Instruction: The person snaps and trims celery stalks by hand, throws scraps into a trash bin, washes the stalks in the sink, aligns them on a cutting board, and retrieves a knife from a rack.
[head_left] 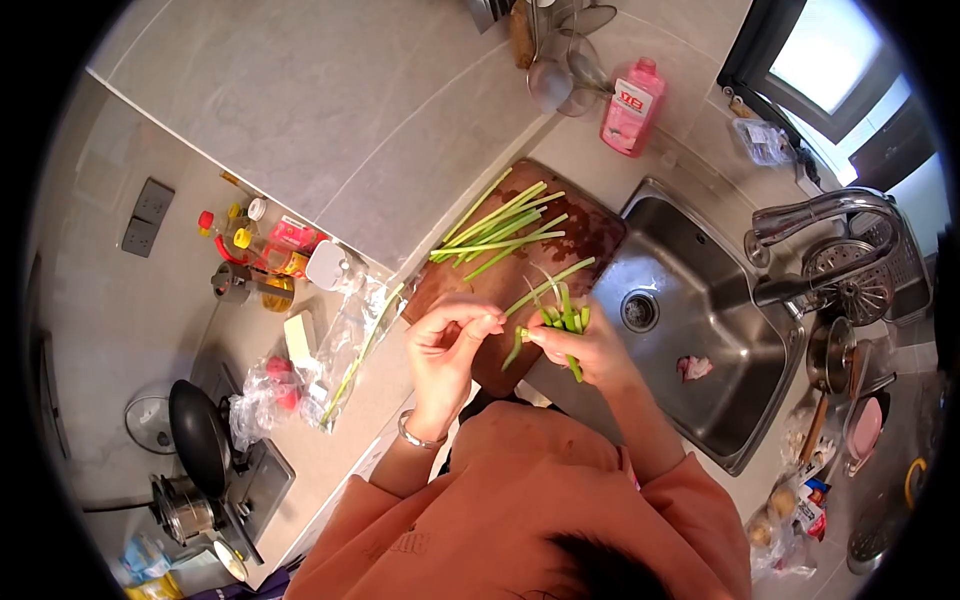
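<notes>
Head view: right hand (590, 350) clamped a bunch of short green stem pieces (566, 321)

The right hand's grip was closed around the bunch, the thumb pressed along its near side and the pieces poking out above and below the fingers. This bunch was at the near end of the brown cutting board (585, 205), on the side towards the sink (735, 300). The left hand (446, 345), with a silver bracelet (420, 432) at its wrist, was just beside it. The thumb and forefinger tips of that grip were together or nearly so; whether they pinched anything could not be told. A single green stem (555, 283) slanted up and to the right from near those fingertips, over the board.

Further up the cutting board lay a loose pile of long green stems (500, 228), roughly side by side, a few crossing. Left of the board, more long stems (365, 350) stretched across a clear plastic bag (338, 372) on the desk (385, 400). A small pinkish scrap (693, 368) lay in the sink, apart from the round drain (640, 311). Beyond the board stood a pink bottle (632, 107), and a black wok (198, 437) was at the far left.
</notes>
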